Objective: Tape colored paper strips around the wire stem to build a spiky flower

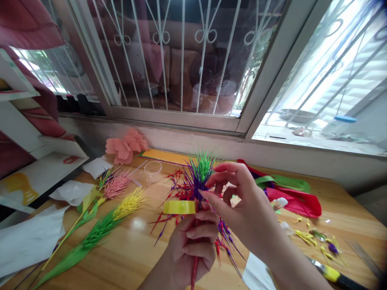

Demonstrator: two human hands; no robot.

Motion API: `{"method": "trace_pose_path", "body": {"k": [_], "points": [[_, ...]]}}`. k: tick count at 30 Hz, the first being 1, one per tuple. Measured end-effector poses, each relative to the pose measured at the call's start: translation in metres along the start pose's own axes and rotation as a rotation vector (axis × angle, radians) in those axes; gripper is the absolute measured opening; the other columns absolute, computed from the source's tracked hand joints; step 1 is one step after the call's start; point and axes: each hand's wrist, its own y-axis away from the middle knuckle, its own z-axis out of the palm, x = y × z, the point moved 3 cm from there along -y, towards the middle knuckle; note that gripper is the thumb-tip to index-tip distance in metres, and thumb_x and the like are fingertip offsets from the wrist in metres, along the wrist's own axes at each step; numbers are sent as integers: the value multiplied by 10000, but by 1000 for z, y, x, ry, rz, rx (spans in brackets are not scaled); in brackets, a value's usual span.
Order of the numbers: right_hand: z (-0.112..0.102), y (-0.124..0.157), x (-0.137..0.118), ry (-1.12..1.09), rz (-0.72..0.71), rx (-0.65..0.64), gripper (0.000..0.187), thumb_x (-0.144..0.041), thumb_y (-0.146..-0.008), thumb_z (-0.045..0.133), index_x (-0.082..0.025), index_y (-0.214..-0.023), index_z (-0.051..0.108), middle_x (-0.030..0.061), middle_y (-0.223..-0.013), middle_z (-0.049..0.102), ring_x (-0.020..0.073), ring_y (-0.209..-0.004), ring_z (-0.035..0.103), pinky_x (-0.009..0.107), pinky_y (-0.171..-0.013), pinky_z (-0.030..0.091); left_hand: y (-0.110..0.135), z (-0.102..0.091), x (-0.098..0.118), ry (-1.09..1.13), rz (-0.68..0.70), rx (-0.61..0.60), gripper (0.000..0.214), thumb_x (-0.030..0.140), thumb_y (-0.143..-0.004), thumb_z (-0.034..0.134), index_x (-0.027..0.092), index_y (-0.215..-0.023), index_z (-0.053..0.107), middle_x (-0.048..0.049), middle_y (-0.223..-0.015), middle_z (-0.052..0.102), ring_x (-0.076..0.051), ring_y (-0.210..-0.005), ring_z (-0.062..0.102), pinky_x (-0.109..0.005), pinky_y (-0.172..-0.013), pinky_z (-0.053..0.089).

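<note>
My left hand (193,241) is closed around the red stem (194,268) of an artificial wheat ear, held upright near the middle of the view. The ear has a green tip (204,165) and purple spikes (193,177) below it. A short yellow ribbon strip (179,207) sticks out leftward above my left thumb, close to the stem. My right hand (242,189) reaches in from the right, fingers bent and apart, with the thumb tip at the base of the purple spikes. Behind both hands, loose red and purple spikes (181,191) lie spread on the table.
Finished-looking wheat stems in yellow-green (99,227) and pink (117,184) lie at left beside white paper (30,237). A pink paper flower (125,146) rests by the wall. Red ribbon (302,201), yellow scraps (305,237) and a yellow-black handled tool (332,274) are at right.
</note>
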Motion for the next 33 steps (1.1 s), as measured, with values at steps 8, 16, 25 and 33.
{"method": "trace_pose_path", "body": {"k": [8, 16, 25, 33], "points": [[1, 6, -1, 5, 69, -4, 281, -159, -749, 565, -260, -963, 415, -1, -841, 598, 126, -634, 596, 251, -542, 488, -2, 0, 0, 7, 7, -2, 273, 182, -917, 334, 184, -1003, 593, -3, -627, 541, -7, -406, 444, -13, -289, 289], [11, 3, 8, -391, 244, -82, 274, -196, -739, 590, -252, -928, 401, -34, -773, 552, 98, -579, 572, 226, -486, 544, -3, 4, 4, -26, 68, 50, 254, 162, -899, 381, 205, -1042, 586, -6, -673, 561, -5, -406, 431, -7, -268, 263], [11, 7, 11, -369, 174, -1, 244, -200, -750, 595, -249, -921, 428, -25, -787, 546, 103, -646, 570, 213, -527, 525, 0, -6, 8, -262, 143, 178, 205, 174, -858, 478, 233, -1011, 601, -6, -683, 556, -16, -418, 430, -34, -254, 250], [4, 25, -25, 73, -338, -9, 363, -196, -744, 624, -244, -1069, 470, 35, -998, 578, 186, -932, 529, 325, -810, 450, -1, -43, 4, -638, 174, 300, 298, 312, -848, 497, 187, -1116, 536, -88, -1138, 552, -185, -932, 566, -385, -774, 494]]}}
